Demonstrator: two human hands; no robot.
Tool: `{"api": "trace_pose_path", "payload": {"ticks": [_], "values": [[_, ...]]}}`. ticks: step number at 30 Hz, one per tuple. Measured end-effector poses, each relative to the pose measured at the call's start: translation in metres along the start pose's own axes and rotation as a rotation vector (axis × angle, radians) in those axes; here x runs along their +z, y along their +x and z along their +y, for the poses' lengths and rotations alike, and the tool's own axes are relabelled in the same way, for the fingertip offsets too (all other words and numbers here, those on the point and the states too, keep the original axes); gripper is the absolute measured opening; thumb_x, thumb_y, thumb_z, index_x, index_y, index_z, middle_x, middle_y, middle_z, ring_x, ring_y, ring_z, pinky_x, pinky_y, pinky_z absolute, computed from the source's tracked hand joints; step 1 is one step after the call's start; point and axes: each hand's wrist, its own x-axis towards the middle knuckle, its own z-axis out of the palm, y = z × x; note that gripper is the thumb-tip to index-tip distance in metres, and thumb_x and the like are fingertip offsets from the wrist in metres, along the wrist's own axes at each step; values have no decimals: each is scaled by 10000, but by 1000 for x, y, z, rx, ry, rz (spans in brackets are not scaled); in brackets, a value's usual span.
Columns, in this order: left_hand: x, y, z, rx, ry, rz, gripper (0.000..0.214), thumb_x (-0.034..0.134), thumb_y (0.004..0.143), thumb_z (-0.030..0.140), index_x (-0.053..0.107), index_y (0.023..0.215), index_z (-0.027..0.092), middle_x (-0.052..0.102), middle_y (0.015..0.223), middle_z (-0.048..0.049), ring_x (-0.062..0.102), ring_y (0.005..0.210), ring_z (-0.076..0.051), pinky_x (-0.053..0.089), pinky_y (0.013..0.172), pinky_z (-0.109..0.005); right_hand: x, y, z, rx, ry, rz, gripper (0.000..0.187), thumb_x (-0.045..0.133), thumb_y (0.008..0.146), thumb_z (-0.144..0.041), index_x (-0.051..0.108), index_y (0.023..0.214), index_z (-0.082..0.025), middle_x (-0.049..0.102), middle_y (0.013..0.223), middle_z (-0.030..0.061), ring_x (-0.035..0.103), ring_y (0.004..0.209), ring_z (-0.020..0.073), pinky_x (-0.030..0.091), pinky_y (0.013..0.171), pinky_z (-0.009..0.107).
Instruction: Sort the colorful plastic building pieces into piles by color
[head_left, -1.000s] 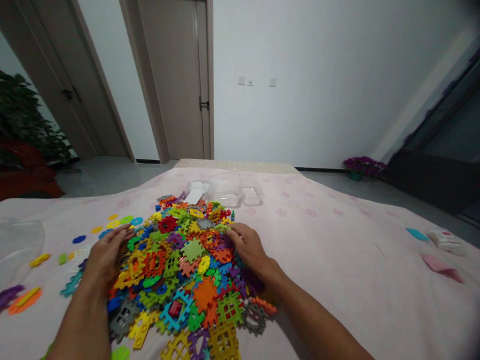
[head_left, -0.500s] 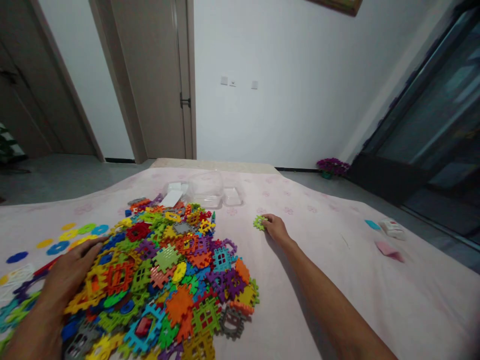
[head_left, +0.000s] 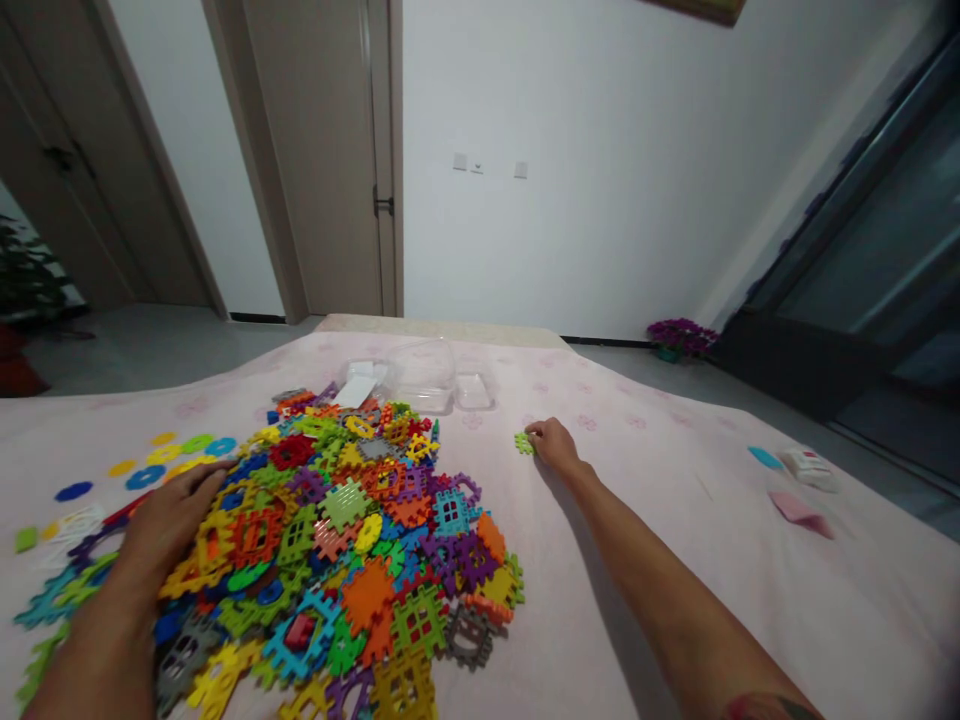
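Head: green piece against right fingers

A lime-green toothed plastic piece is held by the right hand. Multicoloured plastic pieces are heaped beside the left hand.

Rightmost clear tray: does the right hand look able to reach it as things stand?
Probably yes: past the light-green piece that the right hand touches, only flowered tablecloth seems to lie before the rightmost clear tray, with the piled pieces off to the left.
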Motion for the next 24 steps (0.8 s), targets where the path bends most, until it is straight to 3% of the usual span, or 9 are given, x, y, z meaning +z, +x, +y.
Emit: {"api": "trace_pose_path", "payload": {"ticks": [4, 8, 11, 13, 15, 21, 24], "values": [[-2, -3, 4, 15, 18, -95, 476, 484, 907, 488, 718, 1233, 232, 712, 1261, -73, 657, 1088, -295, 506, 900, -376, 19, -27, -59, -188, 15, -51, 221, 651, 795, -122, 789, 916, -245, 703, 994, 75, 607, 1045, 243, 431, 977, 368], [-5, -6, 8, 34, 34, -114, 508, 442, 934, 480, 696, 1263, 187, 686, 1302, -110, 631, 1153, -301, 471, 968, -387, 49, -81, -148, -642, 186, -278, 205, 609, 929, -250, 745, 1081, -259, 705, 1006, 41, 619, 1000, 200, 467, 941, 349], [-6, -7, 9, 55, 25, -110, 493, 444, 940, 477, 688, 1269, 201, 689, 1304, -94, 620, 1173, -287, 462, 990, -389, 65, -113, -195, -970, 134, -463, 392, 689, 900, -308, 646, 1288, -278, 663, 1272, 40, 562, 1178, 210, 415, 1042, 364], [-6, -7, 10, 56, 24, -110, 492, 440, 944, 468, 691, 1269, 198, 683, 1315, -101, 613, 1184, -288, 457, 1002, -394, 73, -122, -209, -1089, 16, -516, 538, 728, 877, -325, 566, 1387, -267, 580, 1420, 61, 496, 1270, 234, 378, 1084, 386], [-6, -7, 11, 51, 21, -118, 512, 415, 954, 463, 690, 1278, 178, 671, 1327, -124, 611, 1186, -294, 452, 1006, -393, 80, -122, -212, -1130, -69, -522, 595, 745, 867, -358, 539, 1411, -231, 558, 1442, 88, 467, 1286, 252, 369, 1086, 397], [-7, -9, 17, 27, 36, -126, 549, 377, 963, 475, 678, 1308, 172, 661, 1334, -137, 608, 1204, -307, 458, 1002, -397, 88, -120, -212, -1104, -143, -515, 582, 741, 863, -435, 575, 1372, -205, 659, 1116, 95, 517, 1080, 250, 426, 951, 390], [-8, -9, 16, 30, 42, -135, 552, 378, 957, 485, 686, 1296, 178, 659, 1335, -141, 617, 1188, -316, 461, 997, -406, 82, -124, -214, -1026, -28, -505, 571, 761, 843, -391, 586, 1356, -210, 655, 1121, 85, 535, 1072, 244, 427, 965, 398]]}}
